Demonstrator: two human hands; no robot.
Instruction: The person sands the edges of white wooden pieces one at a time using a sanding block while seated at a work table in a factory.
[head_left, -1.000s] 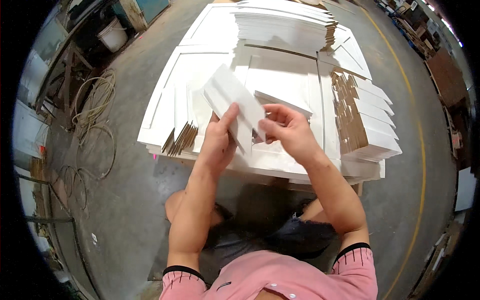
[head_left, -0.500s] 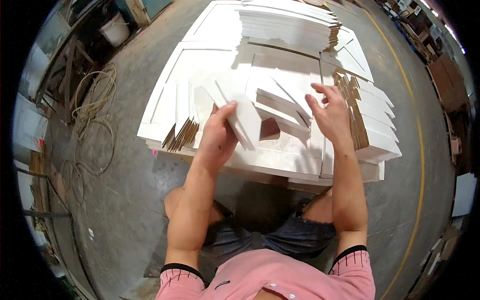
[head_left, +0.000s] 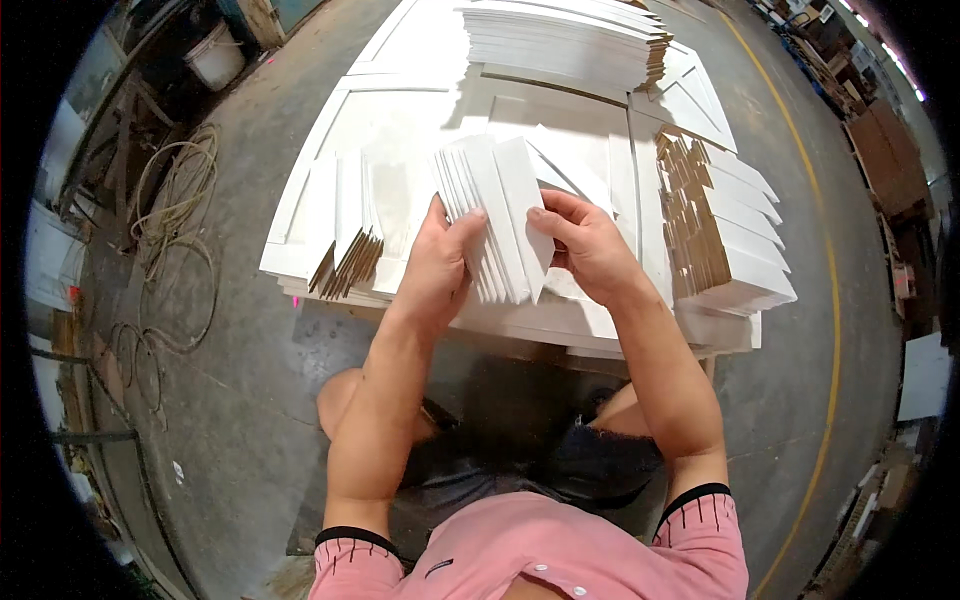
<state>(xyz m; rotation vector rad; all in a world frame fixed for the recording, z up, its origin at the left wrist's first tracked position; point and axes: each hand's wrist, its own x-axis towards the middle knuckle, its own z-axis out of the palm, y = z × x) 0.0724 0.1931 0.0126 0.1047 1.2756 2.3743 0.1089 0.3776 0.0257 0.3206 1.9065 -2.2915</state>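
Note:
My left hand is closed around the left side of several thin white painted boards, its thumb pressed on their faces. The boards are fanned out like cards above a white panelled surface. My right hand pinches the right edge of the rightmost board between thumb and fingers. Behind them, partly hidden, lies a loose white piece. Left of my left hand stands a small leaning set of white boards with brown ends.
Right of my right hand lies a row of stacked white pieces with brown cut ends. A long white stack sits at the far side. Coiled hose and a white bucket are on the floor at left. A yellow line runs along the floor at right.
My right hand has moved left and now grips a board. The boards in my left hand have fanned out, where mostly one face showed before. My view has shifted slightly.

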